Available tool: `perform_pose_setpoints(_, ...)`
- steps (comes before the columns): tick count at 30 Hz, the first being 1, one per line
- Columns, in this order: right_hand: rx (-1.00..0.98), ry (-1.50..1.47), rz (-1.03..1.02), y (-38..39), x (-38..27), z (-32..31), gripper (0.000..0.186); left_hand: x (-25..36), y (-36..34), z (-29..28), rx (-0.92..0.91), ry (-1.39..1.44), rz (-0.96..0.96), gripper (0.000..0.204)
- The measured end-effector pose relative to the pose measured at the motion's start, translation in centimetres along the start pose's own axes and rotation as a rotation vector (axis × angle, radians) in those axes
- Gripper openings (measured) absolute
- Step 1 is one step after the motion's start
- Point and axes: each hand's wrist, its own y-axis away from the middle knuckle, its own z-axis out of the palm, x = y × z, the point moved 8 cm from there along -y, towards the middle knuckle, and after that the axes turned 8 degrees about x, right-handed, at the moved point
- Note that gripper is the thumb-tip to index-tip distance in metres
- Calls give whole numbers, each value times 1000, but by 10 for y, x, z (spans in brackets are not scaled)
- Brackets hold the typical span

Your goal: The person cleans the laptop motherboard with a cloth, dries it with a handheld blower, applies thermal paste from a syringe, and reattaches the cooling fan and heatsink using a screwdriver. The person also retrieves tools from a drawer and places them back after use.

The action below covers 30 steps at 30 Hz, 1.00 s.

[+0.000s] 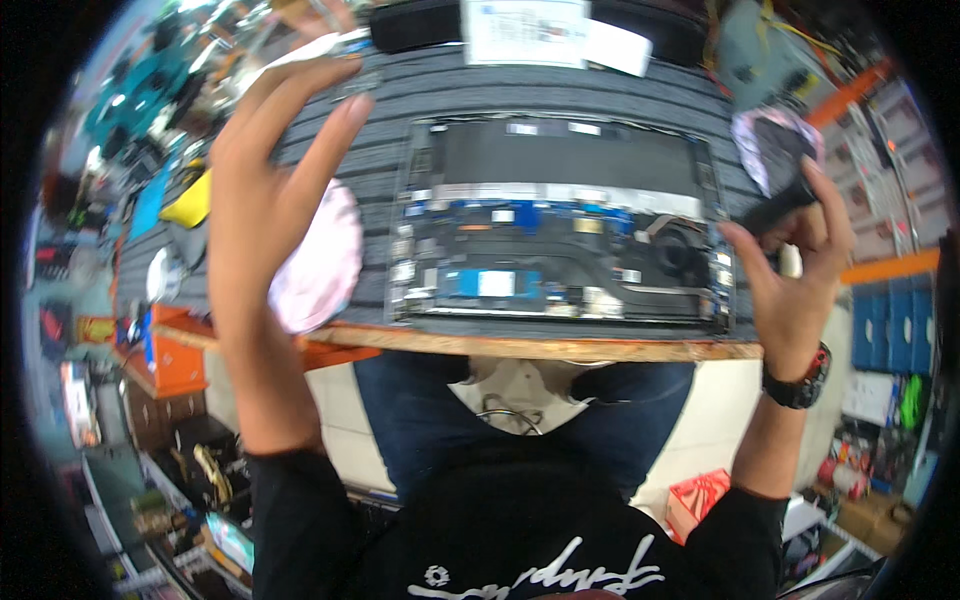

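Observation:
An opened laptop [565, 262] lies flat on the dark ribbed mat, its battery, boards and round fan showing. My left hand [265, 170] is raised to the left of it, fingers curved and apart, with nothing in them. Partly behind that wrist is a pale pink round thing [325, 265]. Beside the laptop's right edge, my right hand [805, 245] grips a dark, stubby, rod-like object [775, 208] between thumb and fingers; its exact kind cannot be made out. Just beyond this hand sits a pink-rimmed thing with a dark middle [775, 148].
White papers [527, 32] and a long black object [415, 27] are at the mat's far side. Cluttered tools and a yellow item [190, 203] crowd the left. The table's wooden front edge [560, 347] runs before my lap. Blue drawers [893, 330] stand at the right.

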Motion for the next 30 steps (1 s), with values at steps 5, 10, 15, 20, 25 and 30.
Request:
perform_pose_setpoints(5, -80, -28, 143, -1, -6, 14, 87, -123, 9, 10, -192, -29, -222, 27)
perform_pose_setpoints(10, -2, 21, 111, -4, -11, 16, 86, -196, 25, 61, -408, -103, -247, 25)
perform_pose_setpoints(15, -53, 53, 242, 2, 9, 7, 84, -220, 23, 85, -471, -203, -248, 23)
perform_pose_setpoints(20, -22, -96, 300, -1, -2, 15, 86, -238, 16, 89, -447, -233, -265, 23)
perform_pose_setpoints(25, -37, 20, 220, -1, -2, 12, 87, -231, 26, 84, -512, -159, -299, 22)
perform_pose_setpoints(30, -62, 14, 294, 4, 8, 8, 86, -232, 46, 77, -519, -75, -345, 21)
